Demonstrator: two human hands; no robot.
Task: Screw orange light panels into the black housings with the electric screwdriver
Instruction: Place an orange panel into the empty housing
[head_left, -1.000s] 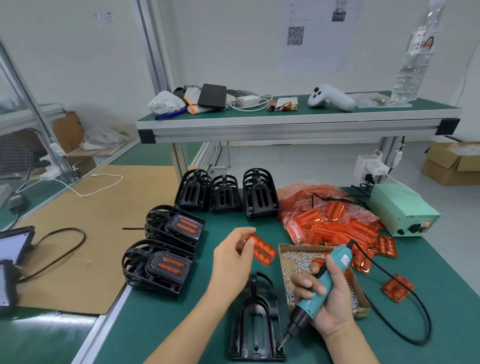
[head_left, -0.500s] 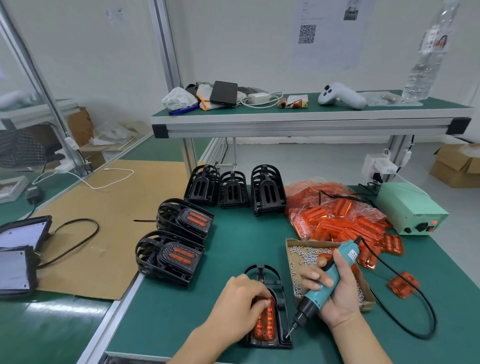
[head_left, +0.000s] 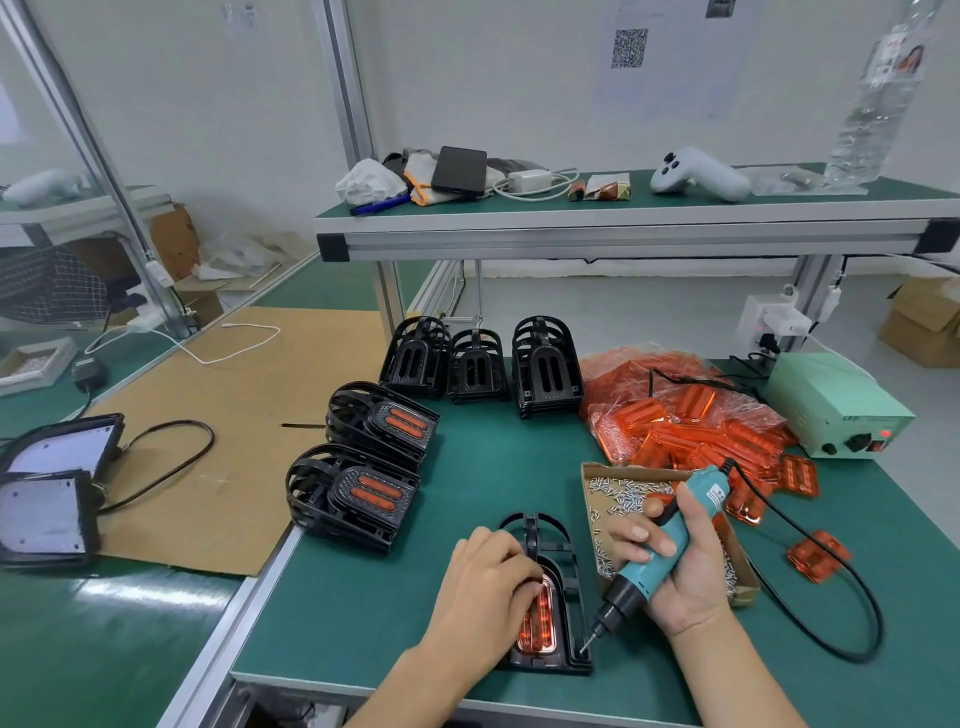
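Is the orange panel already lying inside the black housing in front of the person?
Yes, the orange panel sits in the black housing, pressed by the left hand.

Orange panel (head_left: 537, 621), black housing (head_left: 569, 587), teal screwdriver (head_left: 670, 540)

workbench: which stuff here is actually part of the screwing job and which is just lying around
In use:
left hand pressing orange panel into black housing
right hand gripping electric screwdriver
screw box
bag of orange panels

Lying about:
game controller
water bottle
black wallet
white charger

Bare green mat (head_left: 457, 467) between finished housings (head_left: 358, 493) and screw box (head_left: 613, 478).
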